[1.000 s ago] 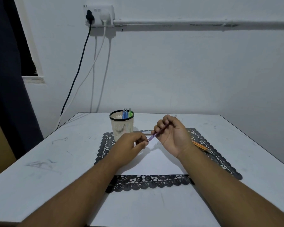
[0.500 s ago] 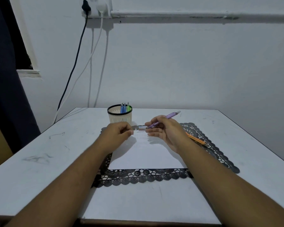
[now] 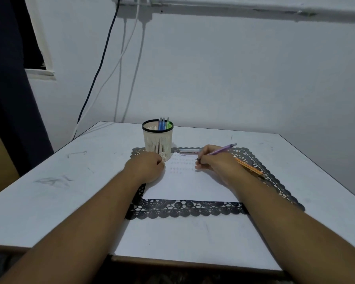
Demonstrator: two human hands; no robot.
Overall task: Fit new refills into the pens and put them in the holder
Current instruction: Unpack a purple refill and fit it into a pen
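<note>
Right hand (image 3: 215, 163) has its fingers curled round a purple pen (image 3: 219, 151) in a writing grip, tip down on the white paper (image 3: 190, 186), back end angled up and away. Left hand (image 3: 147, 168) is a loose fist resting on the paper's left edge, can't see anything in it. It sits just in front of the cream holder (image 3: 157, 140), which has blue and green pens (image 3: 164, 124) standing in it.

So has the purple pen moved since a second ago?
Yes. The purple pen, gripped by the right hand, has come down to the white paper, away from the holder.
</note>
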